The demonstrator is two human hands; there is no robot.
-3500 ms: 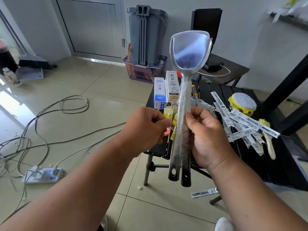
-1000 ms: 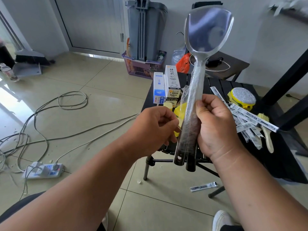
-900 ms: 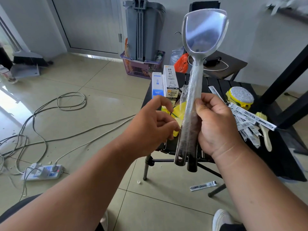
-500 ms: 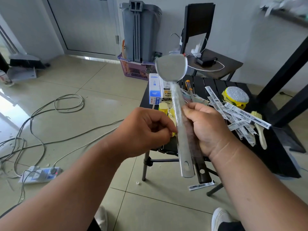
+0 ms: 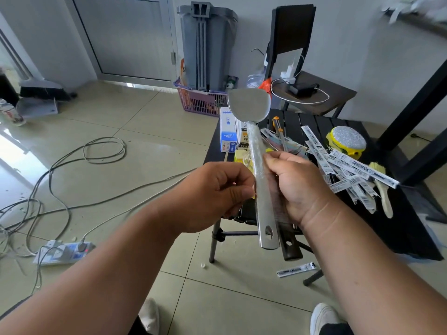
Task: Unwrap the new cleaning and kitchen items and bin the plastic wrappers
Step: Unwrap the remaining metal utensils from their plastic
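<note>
Home room: tiled floor (image 5: 150,131), power strip (image 5: 61,252) w/ cables, broom (image 5: 41,89), laundry basket (image 5: 200,102)

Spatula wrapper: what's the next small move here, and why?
Probably pull the left hand down toward the handle's holed end to slide the plastic wrapper off. The right hand grips the steel spatula with a dark-handled utensil behind it, the left fingers pinch at the handle's edge, and crinkled film still covers the upper shaft.
</note>
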